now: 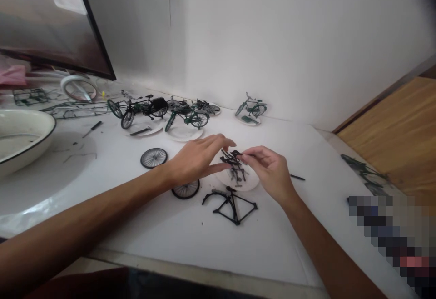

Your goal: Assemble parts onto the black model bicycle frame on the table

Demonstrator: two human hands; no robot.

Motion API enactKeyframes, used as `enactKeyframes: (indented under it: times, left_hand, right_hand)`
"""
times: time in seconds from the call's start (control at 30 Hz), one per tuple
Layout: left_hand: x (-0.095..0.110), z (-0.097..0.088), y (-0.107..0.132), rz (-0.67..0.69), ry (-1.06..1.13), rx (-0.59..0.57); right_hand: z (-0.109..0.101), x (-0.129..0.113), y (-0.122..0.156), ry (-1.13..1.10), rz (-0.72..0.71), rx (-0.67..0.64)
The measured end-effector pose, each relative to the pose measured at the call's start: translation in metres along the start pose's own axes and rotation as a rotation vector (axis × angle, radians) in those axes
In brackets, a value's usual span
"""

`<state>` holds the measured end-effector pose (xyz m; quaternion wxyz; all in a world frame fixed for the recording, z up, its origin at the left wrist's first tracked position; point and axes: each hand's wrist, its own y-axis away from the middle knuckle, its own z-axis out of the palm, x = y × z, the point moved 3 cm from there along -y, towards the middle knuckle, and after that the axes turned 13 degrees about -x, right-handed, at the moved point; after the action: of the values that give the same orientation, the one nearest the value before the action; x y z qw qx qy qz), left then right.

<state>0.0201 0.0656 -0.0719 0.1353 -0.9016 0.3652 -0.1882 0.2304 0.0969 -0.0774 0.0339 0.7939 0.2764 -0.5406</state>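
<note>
My left hand (200, 158) hovers over the left side of a small white plate (250, 181), thumb and fingers apart with nothing visible between them. My right hand (267, 167) is closed in a pinch on a small black bicycle part (245, 155) above the same plate; its exact shape is partly hidden by the fingers. Several small black and grey model bicycle parts (238, 171) lie on the plate. In front of it lies a black model bicycle frame (235, 206) with a saddle. One spoked wheel (186, 190) is partly covered by my left forearm, and another wheel (154, 157) lies farther left.
Assembled model bicycles (187, 119) stand along the back, and a green one (251, 106) stands on a plate by the wall. A white basin (23, 135), a small screwdriver (92, 128) and a large screen (57, 22) are on the left. A dark stick (297, 177) lies right.
</note>
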Motion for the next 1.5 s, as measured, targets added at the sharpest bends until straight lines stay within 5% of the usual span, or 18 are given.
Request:
enactKeyframes:
  times: [0.13, 0.43, 0.67, 1.27, 1.5]
  left_hand:
    - [0.003, 0.006, -0.002, -0.017, 0.234, 0.006]
    - [-0.003, 0.021, -0.002, -0.279, 1.035, -0.025]
    - [-0.007, 0.021, -0.006, -0.270, 1.323, -0.113]
    - [-0.004, 0.010, -0.005, -0.109, 0.902, -0.172]
    - [-0.007, 0.003, -0.004, -0.146, 0.621, -0.047]
  right_hand:
    - [0.004, -0.002, 0.001, -0.031, 0.005, -0.038]
    - [0.004, -0.002, 0.000, -0.071, 0.041, -0.040]
    - [0.004, 0.001, 0.001, -0.079, 0.030, -0.036]
    - [0.003, -0.005, 0.002, -0.044, -0.001, -0.036]
    - [-0.004, -0.001, 0.003, 0.183, 0.023, -0.049]
